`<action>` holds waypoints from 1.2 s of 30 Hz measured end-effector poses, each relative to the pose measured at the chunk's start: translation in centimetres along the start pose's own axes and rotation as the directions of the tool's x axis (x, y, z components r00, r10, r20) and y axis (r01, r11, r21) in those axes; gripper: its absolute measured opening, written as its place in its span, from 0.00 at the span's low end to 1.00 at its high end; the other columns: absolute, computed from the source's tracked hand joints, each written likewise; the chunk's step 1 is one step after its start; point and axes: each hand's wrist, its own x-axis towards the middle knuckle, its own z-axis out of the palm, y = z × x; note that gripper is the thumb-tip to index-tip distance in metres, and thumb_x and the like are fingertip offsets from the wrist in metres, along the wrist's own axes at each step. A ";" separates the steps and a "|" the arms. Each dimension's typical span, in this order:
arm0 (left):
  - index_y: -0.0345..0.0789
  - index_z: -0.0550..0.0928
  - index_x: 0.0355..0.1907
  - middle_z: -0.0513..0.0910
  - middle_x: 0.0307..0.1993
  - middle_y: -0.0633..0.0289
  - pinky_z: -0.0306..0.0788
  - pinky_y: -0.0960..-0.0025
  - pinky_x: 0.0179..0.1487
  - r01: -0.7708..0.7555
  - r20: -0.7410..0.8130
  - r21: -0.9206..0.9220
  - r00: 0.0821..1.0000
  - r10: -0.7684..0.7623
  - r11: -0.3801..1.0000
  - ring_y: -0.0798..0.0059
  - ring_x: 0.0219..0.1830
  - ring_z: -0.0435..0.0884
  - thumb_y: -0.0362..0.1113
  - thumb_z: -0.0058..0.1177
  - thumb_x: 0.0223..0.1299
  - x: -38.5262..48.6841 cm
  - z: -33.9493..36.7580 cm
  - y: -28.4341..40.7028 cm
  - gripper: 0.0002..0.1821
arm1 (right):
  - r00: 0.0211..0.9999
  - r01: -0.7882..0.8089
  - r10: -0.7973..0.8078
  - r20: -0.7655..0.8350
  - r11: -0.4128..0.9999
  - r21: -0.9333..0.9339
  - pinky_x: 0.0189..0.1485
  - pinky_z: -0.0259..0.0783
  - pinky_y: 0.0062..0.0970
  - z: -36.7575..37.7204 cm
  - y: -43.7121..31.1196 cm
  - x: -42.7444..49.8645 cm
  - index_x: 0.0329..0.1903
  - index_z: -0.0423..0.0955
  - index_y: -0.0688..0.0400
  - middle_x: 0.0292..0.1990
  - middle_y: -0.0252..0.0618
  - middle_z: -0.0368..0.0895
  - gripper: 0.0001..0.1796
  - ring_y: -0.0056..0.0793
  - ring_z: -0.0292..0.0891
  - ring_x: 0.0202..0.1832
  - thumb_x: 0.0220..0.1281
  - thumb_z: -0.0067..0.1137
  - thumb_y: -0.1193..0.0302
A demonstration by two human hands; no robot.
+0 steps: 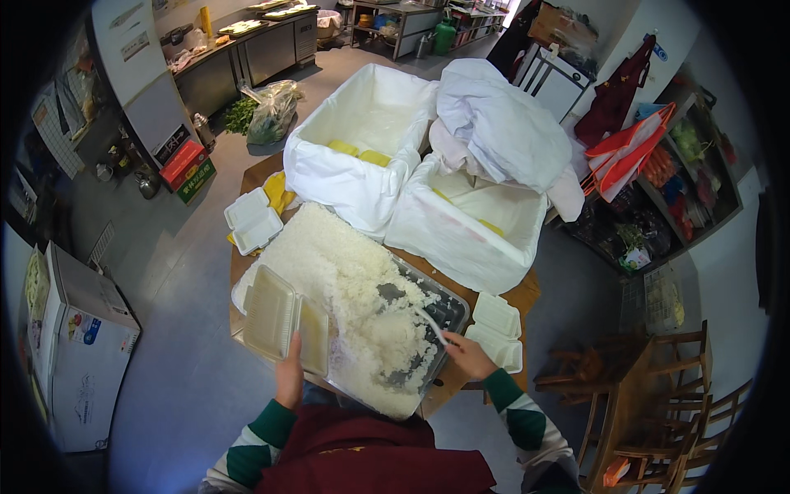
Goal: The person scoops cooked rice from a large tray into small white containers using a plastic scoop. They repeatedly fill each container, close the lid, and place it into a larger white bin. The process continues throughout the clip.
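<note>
A large tray (460, 301) heaped with cooked white rice (345, 278) lies on a wooden table before me. My left hand (290, 370) holds an opened clamshell food box (271, 312) over the tray's near left part; its lid lies folded back. In my right hand (470, 355) is the handle of a white rice paddle (431, 324), whose blade end meets the rice near the tray's right side. Another opened clamshell box (494, 333), white, sits just beyond my right hand. A further white clamshell box (253, 220) stands open at the table's left edge, on a yellow cloth (279, 192).
Two white cloth-lined boxes (345, 179) with yellow items inside stand behind the tray, the right one (463, 247) partly under bunched white cloth (500, 123). A white appliance (86, 346) stands left on the floor. Wooden chairs (673, 420) and a table (623, 401) are at the lower right.
</note>
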 end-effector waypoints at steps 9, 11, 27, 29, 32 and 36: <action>0.28 0.77 0.64 0.82 0.55 0.54 0.71 0.64 0.63 -0.234 0.190 0.197 0.962 0.197 0.952 0.67 0.57 0.78 0.49 0.47 0.82 0.7 4.3 -3.2 0.25 | 0.756 -0.644 0.239 0.609 0.109 0.757 0.17 0.46 0.15 6.0 3.6 2.4 0.80 0.57 0.34 0.24 0.24 0.59 0.26 0.11 0.49 0.17 0.85 0.42 0.53; 0.27 0.76 0.63 0.82 0.53 0.53 0.71 0.64 0.62 -0.198 0.217 0.211 0.964 0.151 0.957 0.64 0.56 0.79 0.47 0.47 0.82 1.0 5.1 -4.0 0.24 | 0.778 -0.620 0.212 0.591 0.111 0.776 0.17 0.47 0.16 7.4 3.0 4.2 0.79 0.57 0.36 0.24 0.23 0.59 0.26 0.11 0.50 0.17 0.85 0.43 0.52; 0.26 0.69 0.72 0.74 0.68 0.53 0.61 0.67 0.74 0.069 0.217 0.060 0.973 -0.080 0.996 0.68 0.69 0.70 0.60 0.37 0.83 1.3 9.2 -7.2 0.38 | 0.976 0.089 -0.060 -0.210 0.987 0.133 0.39 0.74 0.40 17.0 -11.2 0.6 0.81 0.55 0.57 0.34 0.56 0.81 0.32 0.49 0.79 0.32 0.81 0.46 0.63; 0.27 0.67 0.74 0.73 0.69 0.55 0.60 0.66 0.75 0.166 0.266 -0.089 0.954 -0.137 0.982 0.67 0.70 0.70 0.63 0.35 0.82 1.4 9.0 -7.1 0.40 | 0.949 0.122 -0.141 -0.281 0.989 -0.086 0.46 0.76 0.48 16.8 -13.5 -0.4 0.80 0.56 0.58 0.39 0.66 0.83 0.32 0.64 0.82 0.39 0.80 0.47 0.65; 0.32 0.65 0.77 0.72 0.72 0.57 0.61 0.62 0.76 0.253 0.428 -0.440 0.903 -0.046 0.862 0.63 0.72 0.70 0.68 0.32 0.79 1.1 8.2 -6.3 0.43 | 0.991 -0.053 0.039 -0.127 0.993 -0.106 0.45 0.76 0.52 12.7 -16.1 -1.5 0.78 0.62 0.51 0.37 0.66 0.83 0.30 0.68 0.81 0.40 0.77 0.50 0.64; 0.39 0.63 0.79 0.72 0.73 0.59 0.61 0.54 0.77 0.354 0.451 -0.503 0.886 -0.110 0.788 0.61 0.74 0.70 0.73 0.28 0.77 0.9 6.4 -4.1 0.44 | 0.990 -0.061 0.031 -0.139 0.974 -0.220 0.39 0.75 0.50 6.5 -18.2 -2.2 0.77 0.64 0.47 0.33 0.59 0.84 0.29 0.58 0.82 0.35 0.76 0.50 0.65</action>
